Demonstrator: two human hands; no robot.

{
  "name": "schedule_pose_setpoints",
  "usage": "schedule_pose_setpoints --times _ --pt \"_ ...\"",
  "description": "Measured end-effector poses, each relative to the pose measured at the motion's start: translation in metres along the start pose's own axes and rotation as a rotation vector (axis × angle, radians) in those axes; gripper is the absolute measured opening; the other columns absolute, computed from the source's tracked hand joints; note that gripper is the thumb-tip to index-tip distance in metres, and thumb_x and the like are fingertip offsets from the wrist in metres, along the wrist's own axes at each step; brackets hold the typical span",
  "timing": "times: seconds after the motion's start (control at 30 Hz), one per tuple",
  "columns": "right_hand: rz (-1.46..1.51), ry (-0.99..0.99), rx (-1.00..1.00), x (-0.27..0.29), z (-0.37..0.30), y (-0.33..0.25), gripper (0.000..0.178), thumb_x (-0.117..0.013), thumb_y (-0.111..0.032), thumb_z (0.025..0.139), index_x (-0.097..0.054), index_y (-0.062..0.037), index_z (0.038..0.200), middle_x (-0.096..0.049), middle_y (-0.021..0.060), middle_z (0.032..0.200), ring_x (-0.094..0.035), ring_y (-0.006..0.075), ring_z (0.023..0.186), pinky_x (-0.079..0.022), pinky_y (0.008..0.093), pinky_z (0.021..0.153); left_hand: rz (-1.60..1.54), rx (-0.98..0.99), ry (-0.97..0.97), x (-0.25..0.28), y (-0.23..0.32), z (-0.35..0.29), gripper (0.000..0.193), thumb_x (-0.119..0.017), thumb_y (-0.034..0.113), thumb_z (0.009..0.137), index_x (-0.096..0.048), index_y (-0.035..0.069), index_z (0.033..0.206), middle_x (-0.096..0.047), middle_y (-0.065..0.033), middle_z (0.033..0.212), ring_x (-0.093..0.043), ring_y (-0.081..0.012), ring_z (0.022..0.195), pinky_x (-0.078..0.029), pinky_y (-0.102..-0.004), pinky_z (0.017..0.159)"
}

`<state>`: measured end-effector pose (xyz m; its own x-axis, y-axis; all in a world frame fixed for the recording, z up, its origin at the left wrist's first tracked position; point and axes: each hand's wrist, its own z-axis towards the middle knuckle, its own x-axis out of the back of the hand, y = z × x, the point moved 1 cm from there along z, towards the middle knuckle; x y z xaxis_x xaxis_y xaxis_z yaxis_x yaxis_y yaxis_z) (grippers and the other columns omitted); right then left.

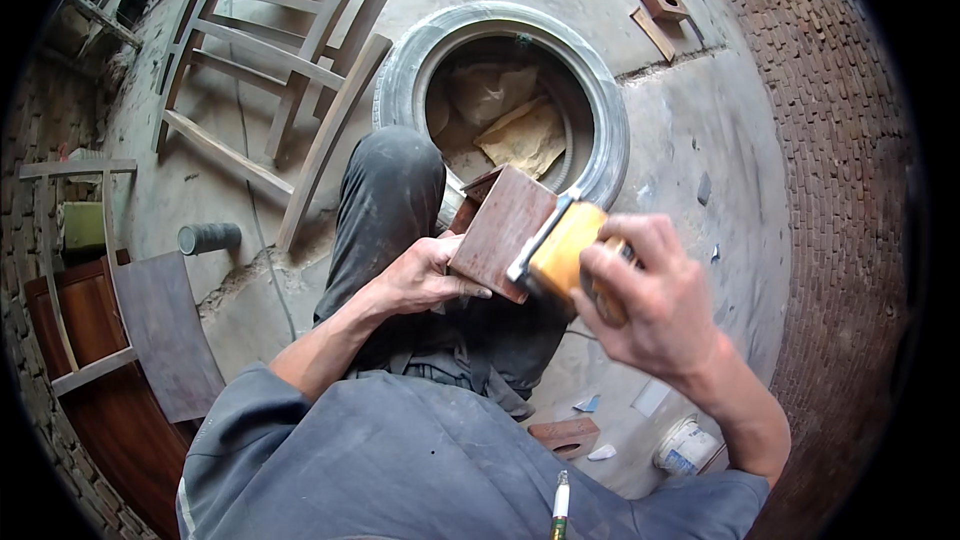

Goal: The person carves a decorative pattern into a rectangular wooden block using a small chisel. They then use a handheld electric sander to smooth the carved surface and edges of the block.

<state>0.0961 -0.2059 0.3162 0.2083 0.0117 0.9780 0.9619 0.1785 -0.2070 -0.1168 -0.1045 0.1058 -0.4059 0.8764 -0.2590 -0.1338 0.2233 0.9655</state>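
From where I stand, the brown wooden block (507, 225) is held up in front of the person, by the bent knee (390, 175) and over the near side of the tyre (402, 90). The left hand (422, 276) is clamped on its near left corner, thumb along the bottom edge; the right hand (650, 290) is wrapped round a yellow sander (568, 240), its pale plate at the block's right side. Blur makes actual contact hard to judge. I'd take this for sanding, which wants the plate flat to the face and light, even strokes; a tilt would likely round the edges. The left grip should be firm enough to resist the tool's push, fingers well clear of the plate. Turning the block for each face would probably beat twisting the right wrist.
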Motion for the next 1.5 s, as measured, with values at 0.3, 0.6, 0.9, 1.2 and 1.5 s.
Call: schedule_pose_setpoints --times 0.3,0.6,0.9,1.2,1.5 --pt "0.020 0.006 -0.020 -0.001 -0.006 0.003 0.031 -0.082 -0.017 0.079 -0.069 -0.0135 0.107 -0.060 0.0090 0.114 -0.062 0.0299 0.100 -0.058 0.0371 0.064 -0.040 -0.025 0.010 -0.001 -0.002 0.002 0.030 -0.088 0.011 0.085 -0.081 0.005 0.114 -0.074 -0.0076 0.113 -0.064 -0.0203 0.108 -0.049 -0.0373 0.098" --pt "0.019 0.070 -0.034 0.000 0.006 0.011 0.030 -0.081 -0.016 0.080 -0.070 -0.0109 0.108 -0.062 0.0107 0.113 -0.063 0.0320 0.100 -0.058 0.0408 0.067 0.013 -0.017 -0.011 -0.001 0.002 0.003 0.028 -0.087 0.009 0.087 -0.080 0.005 0.114 -0.073 -0.0068 0.110 -0.063 -0.0198 0.107 -0.050 -0.0371 0.096" --pt "0.035 0.009 0.002 -0.005 0.010 -0.008 0.032 -0.081 -0.016 0.079 -0.068 -0.0129 0.108 -0.060 0.0095 0.115 -0.061 0.0297 0.100 -0.059 0.0386 0.067 0.000 -0.079 -0.046 0.001 -0.003 0.002 0.028 -0.084 0.008 0.089 -0.077 0.002 0.116 -0.074 -0.0079 0.115 -0.066 -0.0211 0.110 -0.049 -0.0377 0.100" --pt "0.024 -0.019 0.000 -0.001 0.003 -0.009 0.031 -0.082 -0.014 0.078 -0.068 -0.0132 0.106 -0.060 0.0089 0.113 -0.062 0.0293 0.097 -0.059 0.0383 0.065 -0.007 -0.066 -0.005 0.000 -0.003 0.003 0.028 -0.087 0.009 0.086 -0.080 0.006 0.113 -0.075 -0.0069 0.109 -0.063 -0.0206 0.107 -0.048 -0.0381 0.096" --pt "0.015 -0.047 -0.028 0.001 -0.011 -0.010 0.032 -0.082 -0.014 0.076 -0.069 -0.0168 0.106 -0.060 0.0069 0.114 -0.062 0.0278 0.099 -0.059 0.0367 0.063 0.001 -0.006 -0.018 0.000 0.000 0.003 0.028 -0.087 0.011 0.087 -0.080 0.004 0.113 -0.075 -0.0079 0.110 -0.063 -0.0207 0.108 -0.049 -0.0374 0.097"
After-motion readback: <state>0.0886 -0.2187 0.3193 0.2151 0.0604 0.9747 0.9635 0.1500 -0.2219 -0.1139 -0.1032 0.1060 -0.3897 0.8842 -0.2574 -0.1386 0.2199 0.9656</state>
